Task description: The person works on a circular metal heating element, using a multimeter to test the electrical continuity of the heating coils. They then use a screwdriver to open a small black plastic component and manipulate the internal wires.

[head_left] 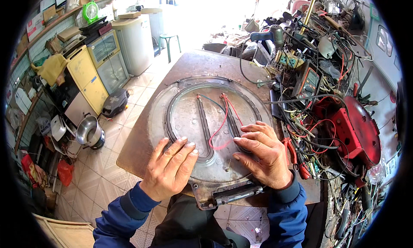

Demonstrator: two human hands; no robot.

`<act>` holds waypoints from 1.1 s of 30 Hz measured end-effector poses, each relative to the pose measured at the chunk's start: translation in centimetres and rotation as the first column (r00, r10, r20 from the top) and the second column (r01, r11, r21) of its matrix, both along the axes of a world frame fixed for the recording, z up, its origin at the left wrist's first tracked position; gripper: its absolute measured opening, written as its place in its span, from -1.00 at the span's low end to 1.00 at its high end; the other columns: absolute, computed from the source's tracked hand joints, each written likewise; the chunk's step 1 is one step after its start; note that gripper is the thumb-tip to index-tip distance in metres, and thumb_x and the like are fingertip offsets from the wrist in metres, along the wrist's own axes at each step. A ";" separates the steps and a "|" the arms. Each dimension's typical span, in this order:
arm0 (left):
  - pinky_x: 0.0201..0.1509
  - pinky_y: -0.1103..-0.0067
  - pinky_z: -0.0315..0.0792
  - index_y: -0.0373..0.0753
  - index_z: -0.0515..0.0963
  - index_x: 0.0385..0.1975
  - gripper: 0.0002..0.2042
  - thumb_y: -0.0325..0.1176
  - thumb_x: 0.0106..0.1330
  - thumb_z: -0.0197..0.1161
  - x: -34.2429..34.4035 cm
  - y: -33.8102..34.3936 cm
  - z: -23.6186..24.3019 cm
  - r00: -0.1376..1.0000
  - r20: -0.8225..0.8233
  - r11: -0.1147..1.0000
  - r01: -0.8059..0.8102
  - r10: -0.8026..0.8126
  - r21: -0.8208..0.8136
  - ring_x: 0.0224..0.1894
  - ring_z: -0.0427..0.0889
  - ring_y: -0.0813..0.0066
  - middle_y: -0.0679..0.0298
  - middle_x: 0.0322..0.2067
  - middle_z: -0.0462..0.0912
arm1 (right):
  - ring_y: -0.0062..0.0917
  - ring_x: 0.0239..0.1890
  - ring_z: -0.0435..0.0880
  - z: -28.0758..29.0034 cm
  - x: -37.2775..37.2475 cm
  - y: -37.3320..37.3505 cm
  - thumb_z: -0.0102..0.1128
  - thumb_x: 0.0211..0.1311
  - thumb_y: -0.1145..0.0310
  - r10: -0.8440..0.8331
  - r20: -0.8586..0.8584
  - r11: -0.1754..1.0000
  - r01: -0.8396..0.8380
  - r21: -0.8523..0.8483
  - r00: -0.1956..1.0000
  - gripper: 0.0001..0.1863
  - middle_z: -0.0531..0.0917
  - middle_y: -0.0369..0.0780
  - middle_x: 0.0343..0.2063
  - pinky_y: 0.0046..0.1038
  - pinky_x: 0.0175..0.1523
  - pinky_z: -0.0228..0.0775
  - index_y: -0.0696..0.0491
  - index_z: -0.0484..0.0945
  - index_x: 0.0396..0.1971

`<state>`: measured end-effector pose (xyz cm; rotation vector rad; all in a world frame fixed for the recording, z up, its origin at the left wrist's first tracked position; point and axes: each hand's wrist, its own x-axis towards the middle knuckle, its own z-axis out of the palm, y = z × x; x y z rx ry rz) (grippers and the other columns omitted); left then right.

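A round grey metal heating plate (189,119) lies on the brown tabletop before me, with a ring-shaped heating element (171,114) on its face. Thin red wires (226,114) and a dark green wire (211,99) run from the element's ends. My left hand (170,166) rests flat on the plate's near left part, fingers stretched out and holding nothing. Over the near right part is my right hand (264,153), thumb and forefinger apart. A looped red wire reaches its forefinger tip; part of that loop is blurred. A black handle (238,194) sits at the plate's near edge.
A heap of cables, tools and parts crowds the right side, with a multimeter (307,82), red-handled pliers (291,151) and a red round appliance part (361,129). On the tiled floor at left stand a steel pot (89,129) and a black case (115,102). Cabinets (88,76) stand behind.
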<state>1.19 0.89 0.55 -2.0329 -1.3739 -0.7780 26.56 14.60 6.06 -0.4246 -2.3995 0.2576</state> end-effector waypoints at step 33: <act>0.38 0.08 0.42 -0.22 0.68 0.03 -0.72 -0.39 0.35 0.32 -0.3 0.0 -0.8 0.998 0.057 1.000 0.024 -0.024 0.013 0.22 0.68 0.17 0.17 0.08 0.74 | -0.51 0.01 0.68 2.2 0.7 1.7 0.18 0.28 0.61 -0.235 -0.425 0.777 -0.094 -0.623 0.874 -0.74 0.76 -0.17 -0.11 -0.47 0.25 0.40 0.25 0.69 -0.06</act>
